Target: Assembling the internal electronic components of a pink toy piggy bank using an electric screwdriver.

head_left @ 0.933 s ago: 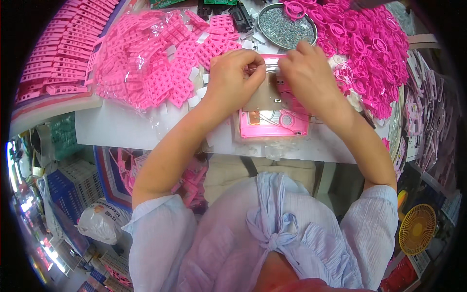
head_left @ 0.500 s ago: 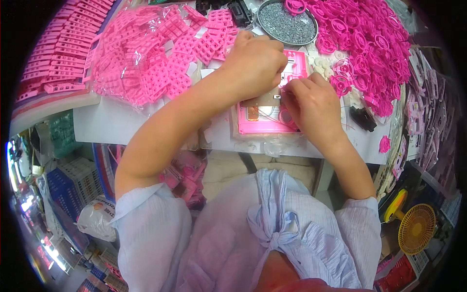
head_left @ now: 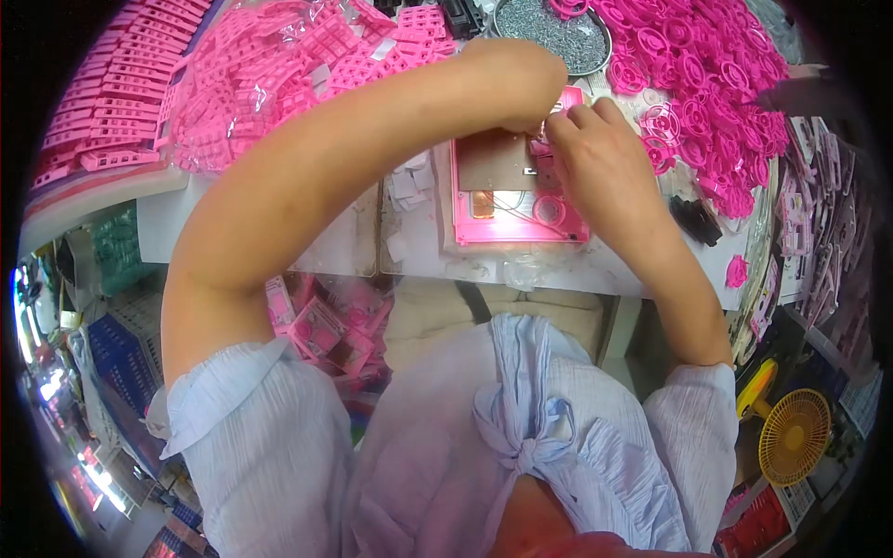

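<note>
Looking down, you see a white desk (head_left: 279, 223) crowded with pink plastic parts. The largest heap, pink ring-shaped pieces (head_left: 716, 65), covers the far right of the desk. At the far left, clear plastic bags of pink grid-like frames (head_left: 270, 70) lie beside flat rows of pink strips (head_left: 116, 93). A round grey dish of small metal bits (head_left: 553, 28) sits at the far edge between them. Below the desk edge, more bagged pink pieces (head_left: 326, 325) lie near your left elbow, and a yellow fan (head_left: 791, 432) stands low at the right.

In front of you lies a flat, square pink tray (head_left: 512, 200), holding a brown board (head_left: 498, 163) with thin wires. Small white slips (head_left: 409, 186) lie just left of the tray.

Your left arm crosses high over the desk, and your left hand (head_left: 526, 79) is curled at the tray's far edge. Your right hand (head_left: 605, 163) rests on the tray's right side, fingers drawn together. Both hands meet at the tray's far right corner, pinching a small part there; it is too small to make out.
</note>
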Tool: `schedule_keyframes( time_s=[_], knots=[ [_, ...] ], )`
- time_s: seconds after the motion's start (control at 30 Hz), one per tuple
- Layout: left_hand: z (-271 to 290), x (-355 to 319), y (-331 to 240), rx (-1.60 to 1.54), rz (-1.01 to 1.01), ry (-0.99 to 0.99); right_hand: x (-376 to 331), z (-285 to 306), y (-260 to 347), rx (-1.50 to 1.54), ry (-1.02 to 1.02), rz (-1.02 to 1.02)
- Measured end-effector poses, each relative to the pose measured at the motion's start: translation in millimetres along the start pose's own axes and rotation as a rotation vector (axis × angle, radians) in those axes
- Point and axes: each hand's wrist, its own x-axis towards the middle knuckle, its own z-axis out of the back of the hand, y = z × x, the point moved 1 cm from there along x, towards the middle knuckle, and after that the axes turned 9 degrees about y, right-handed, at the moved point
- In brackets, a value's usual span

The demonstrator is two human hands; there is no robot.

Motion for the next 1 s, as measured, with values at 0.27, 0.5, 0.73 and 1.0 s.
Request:
schedule_keyframes(
  time_s=[0.27,0.5,0.73,1.0],
  knots=[
    [3,18,13,-0.069,-0.019,0.175,7,7,-16,0.071,0.107,0.086],
    [-13,1,20,-0.018,-0.197,-0.057,11,11,-12,0.087,0.017,0.162],
    [-29,-3,17,-0.081,-0.173,-0.207,9,1,-17,0.199,0.033,0.109],
    [-34,-2,22,-0.183,-0.213,-0.278,5,-22,-21,0.316,-0.241,0.071]
  ],
)
